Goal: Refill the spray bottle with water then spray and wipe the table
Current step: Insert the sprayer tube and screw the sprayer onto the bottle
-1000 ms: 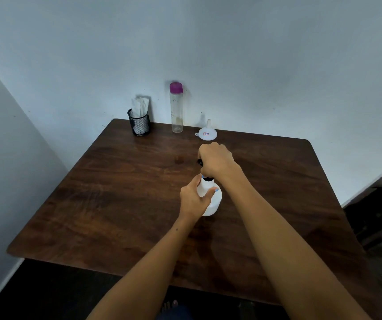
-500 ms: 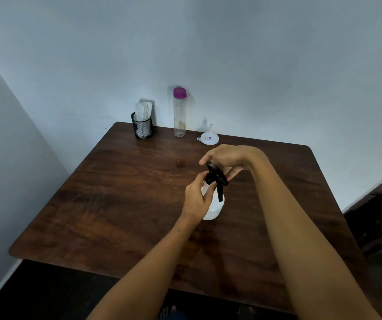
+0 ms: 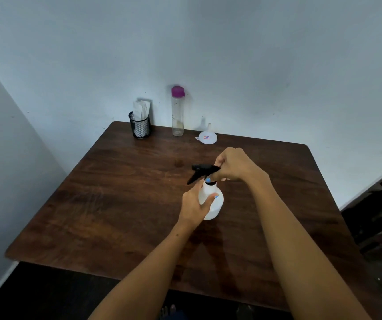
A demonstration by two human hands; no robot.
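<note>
A white spray bottle (image 3: 212, 205) stands upright near the middle of the dark wooden table (image 3: 116, 204). My left hand (image 3: 193, 205) grips its body from the left. My right hand (image 3: 234, 165) pinches the black trigger head (image 3: 202, 172) at the bottle's neck, with the nozzle pointing left. A tall clear water bottle (image 3: 177, 112) with a purple cap stands at the table's far edge. Beside it, to the right, a white funnel (image 3: 207, 136) lies mouth down.
A black mesh cup (image 3: 140, 127) holding white folded tissues stands at the far left corner, against the pale wall. Dark furniture (image 3: 381, 215) sits off the table's right side.
My right hand has turned round the black trigger head, so the nozzle has swung from pointing toward me to pointing left. My left hand kept its grip on the bottle's body.
</note>
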